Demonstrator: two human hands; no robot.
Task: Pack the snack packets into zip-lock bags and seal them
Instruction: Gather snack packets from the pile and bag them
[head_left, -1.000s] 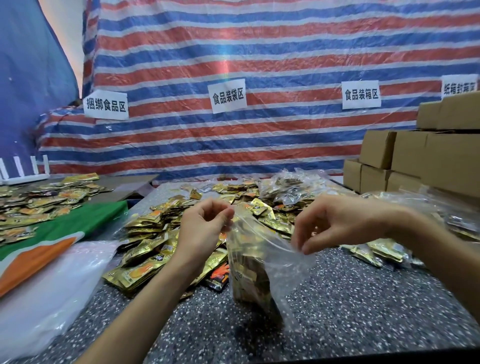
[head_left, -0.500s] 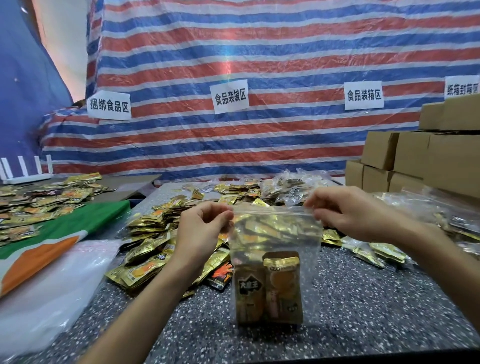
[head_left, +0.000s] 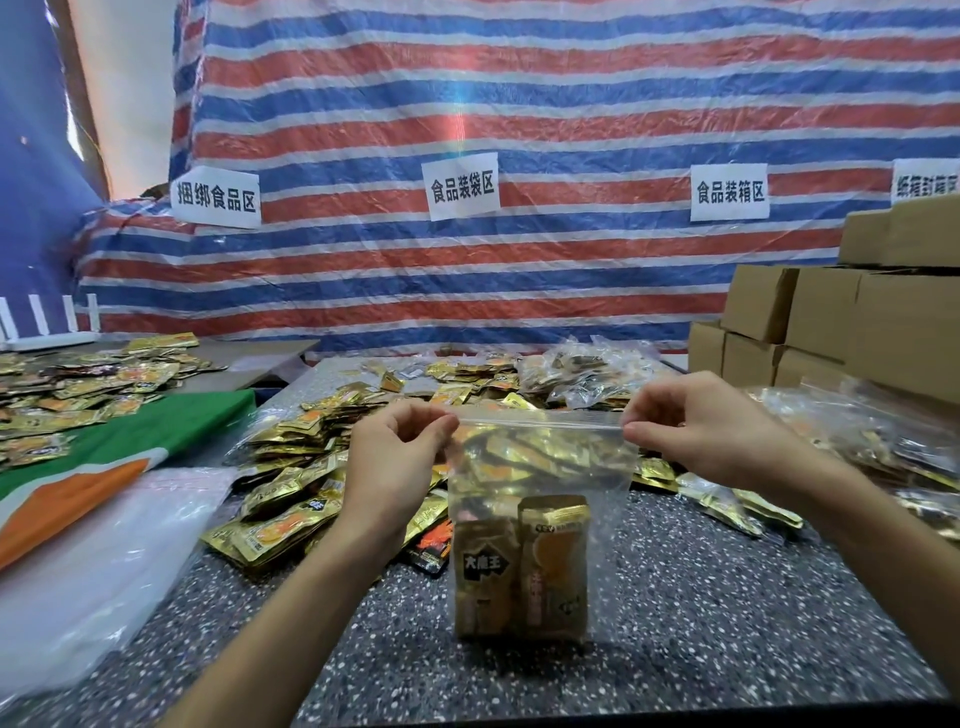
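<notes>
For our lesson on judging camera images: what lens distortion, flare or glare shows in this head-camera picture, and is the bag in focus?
Head view: wide-angle bowing tilts the cardboard boxes at the right edge; a faint rainbow flare streaks down the striped tarp; the loose foil packets glint; the zip-lock bag is in sharp focus.

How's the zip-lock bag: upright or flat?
Upright. The left hand and right hand pinch the top corners of the zip-lock bag; two snack packets stand inside at the bottom. Seal: cannot tell.

Gold snack packets, speckled dark-grey table, red-white-blue striped tarp, brown boxes.
</notes>
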